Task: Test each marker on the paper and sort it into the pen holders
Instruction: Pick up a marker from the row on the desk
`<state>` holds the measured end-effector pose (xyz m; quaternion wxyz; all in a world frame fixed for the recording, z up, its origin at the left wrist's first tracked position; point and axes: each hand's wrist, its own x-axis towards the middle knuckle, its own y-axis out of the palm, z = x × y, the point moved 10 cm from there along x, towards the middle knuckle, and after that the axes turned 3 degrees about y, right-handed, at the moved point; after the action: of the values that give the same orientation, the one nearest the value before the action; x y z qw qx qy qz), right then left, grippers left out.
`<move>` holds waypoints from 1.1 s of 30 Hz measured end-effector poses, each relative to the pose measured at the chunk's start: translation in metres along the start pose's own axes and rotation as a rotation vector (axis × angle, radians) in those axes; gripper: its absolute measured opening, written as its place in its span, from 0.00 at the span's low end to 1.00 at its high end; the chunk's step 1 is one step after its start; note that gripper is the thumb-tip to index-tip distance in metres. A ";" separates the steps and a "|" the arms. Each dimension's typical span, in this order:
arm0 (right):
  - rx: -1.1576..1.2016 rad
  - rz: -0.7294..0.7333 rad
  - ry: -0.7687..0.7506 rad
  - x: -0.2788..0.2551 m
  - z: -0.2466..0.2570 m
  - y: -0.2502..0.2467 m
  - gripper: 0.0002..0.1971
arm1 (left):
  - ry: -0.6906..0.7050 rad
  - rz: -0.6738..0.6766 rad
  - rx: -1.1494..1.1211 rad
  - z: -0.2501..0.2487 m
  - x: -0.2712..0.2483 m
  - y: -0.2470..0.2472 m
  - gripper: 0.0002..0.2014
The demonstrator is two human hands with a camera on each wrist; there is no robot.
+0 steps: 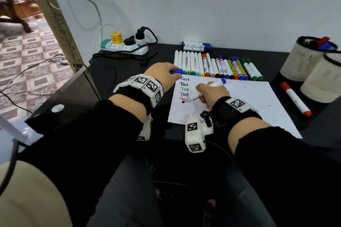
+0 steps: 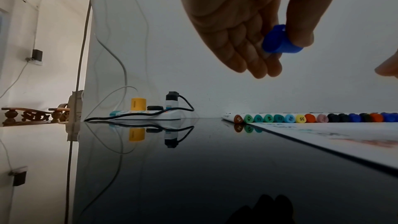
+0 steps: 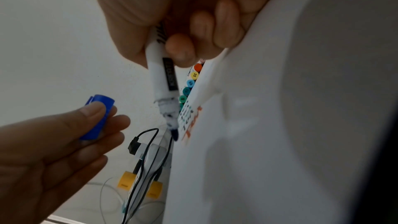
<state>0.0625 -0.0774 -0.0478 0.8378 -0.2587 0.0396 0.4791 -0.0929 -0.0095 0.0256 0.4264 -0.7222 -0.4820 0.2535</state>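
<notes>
My right hand [image 1: 201, 96] grips an uncapped white marker [image 1: 206, 90] with a blue end. Its dark tip points at the left side of the white paper [image 1: 239, 101], beside a red word under several written "Test" lines. I cannot tell whether the tip touches the paper. In the right wrist view, the right hand [image 3: 163, 52] holds the marker [image 3: 163, 77] over the paper [image 3: 258, 125]. My left hand [image 1: 173, 73] pinches the blue cap [image 1: 176, 71] just left of the paper's top corner. The left wrist view shows the left hand [image 2: 286, 54] pinching the cap [image 2: 280, 40] between thumb and fingers.
A row of several capped markers [image 1: 217, 66] lies along the paper's far edge, with three more markers [image 1: 197, 46] by the wall. Two mesh pen holders [image 1: 304, 59] [image 1: 324, 79] stand at the right; the far one holds markers. A red-capped marker [image 1: 295, 98] lies beside them. A power strip [image 1: 125, 47] sits at the back left.
</notes>
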 end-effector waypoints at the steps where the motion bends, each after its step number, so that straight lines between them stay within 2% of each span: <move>1: -0.009 0.006 -0.007 0.000 0.001 0.001 0.18 | -0.003 0.001 0.001 0.001 0.000 0.000 0.18; 11: -0.167 0.050 -0.037 -0.003 0.005 0.007 0.18 | -0.012 0.014 0.011 0.002 -0.001 0.003 0.18; 17: -0.084 0.008 -0.064 -0.005 0.005 -0.003 0.14 | -0.015 0.029 0.005 0.002 -0.001 0.006 0.18; 25: -0.092 0.062 -0.102 -0.007 0.008 0.003 0.15 | -0.013 0.030 0.011 0.003 0.000 0.006 0.19; 33: -0.019 0.021 -0.071 -0.007 0.003 -0.003 0.14 | -0.004 0.036 0.016 0.002 0.001 0.008 0.18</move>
<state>0.0605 -0.0828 -0.0415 0.8310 -0.2491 0.0078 0.4973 -0.0908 -0.0094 0.0179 0.4266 -0.7268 -0.4677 0.2665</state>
